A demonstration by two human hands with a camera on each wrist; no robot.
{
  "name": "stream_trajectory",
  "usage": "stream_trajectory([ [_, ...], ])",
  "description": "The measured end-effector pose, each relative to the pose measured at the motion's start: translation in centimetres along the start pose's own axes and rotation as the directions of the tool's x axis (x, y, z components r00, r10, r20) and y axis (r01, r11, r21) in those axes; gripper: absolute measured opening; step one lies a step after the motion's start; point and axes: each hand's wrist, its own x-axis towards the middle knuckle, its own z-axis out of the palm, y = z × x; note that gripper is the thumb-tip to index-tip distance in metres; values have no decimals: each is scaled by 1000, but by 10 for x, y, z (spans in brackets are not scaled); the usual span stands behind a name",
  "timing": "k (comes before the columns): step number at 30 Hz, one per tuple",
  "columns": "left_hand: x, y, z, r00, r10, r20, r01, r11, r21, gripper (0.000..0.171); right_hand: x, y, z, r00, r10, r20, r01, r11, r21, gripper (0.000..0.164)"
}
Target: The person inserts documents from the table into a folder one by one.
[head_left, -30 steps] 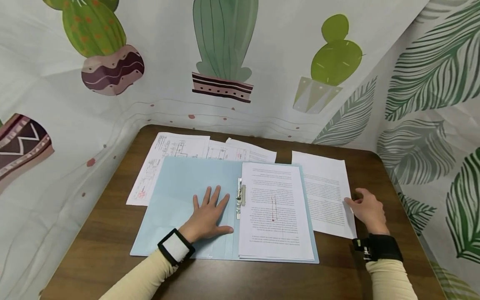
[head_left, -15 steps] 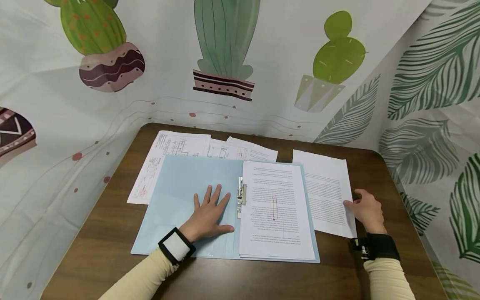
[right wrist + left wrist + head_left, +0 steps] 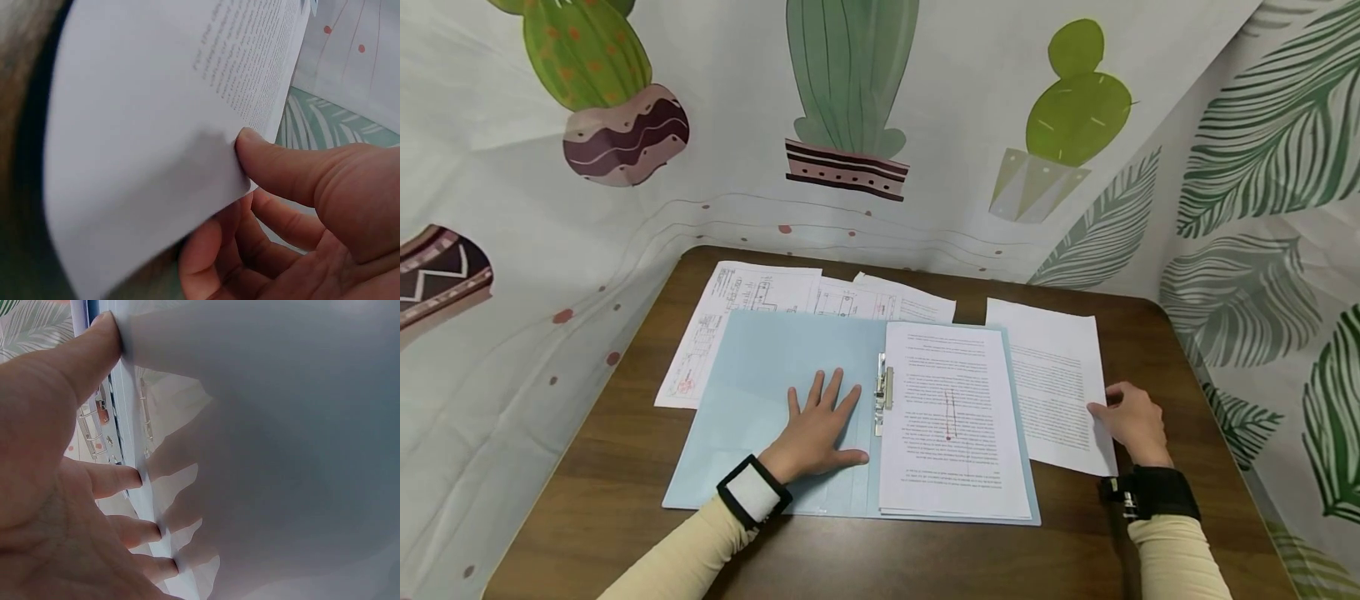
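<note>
A light blue file folder (image 3: 790, 358) lies open on the table, its metal clip (image 3: 883, 390) near the spine. Printed pages (image 3: 955, 467) rest on its right side. My left hand (image 3: 812, 437) presses flat on the bare left cover with fingers spread, as the left wrist view also shows. To the right of the folder is a printed sheet of paper (image 3: 1052, 383), partly under the folder's edge. My right hand (image 3: 1137, 423) pinches that sheet's right edge. In the right wrist view the thumb (image 3: 275, 159) is on top, the curled fingers are beneath, and the edge is slightly raised.
Behind the folder lie several loose sheets, one with diagrams (image 3: 760, 292) and another with text (image 3: 917, 307), partly covered by the folder. The brown table (image 3: 820, 558) meets a cloth backdrop (image 3: 737, 150) printed with cacti and leaves.
The right hand's fingers have drawn in at the sheet's right edge, which has shifted very slightly. The left hand stays in place on the folder.
</note>
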Motion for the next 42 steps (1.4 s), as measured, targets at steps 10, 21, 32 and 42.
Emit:
stream_trajectory([
  [10,1,1,-1,1000,-5,6,5,1000,-8,103,0,1,-1,999,37,14,-37,999,3,39],
  [21,0,1,1,1000,-6,11,6,1000,-8,105,-3,4,-6,999,-11,-36,11,1000,12,34],
  [32,0,0,0,1000,-3,5,3,1000,-4,103,-13,5,-40,931,-113,-347,136,990,43,35],
  [42,0,1,0,1000,-7,13,7,1000,-13,103,-35,1,-84,854,-122,-506,180,981,67,36],
])
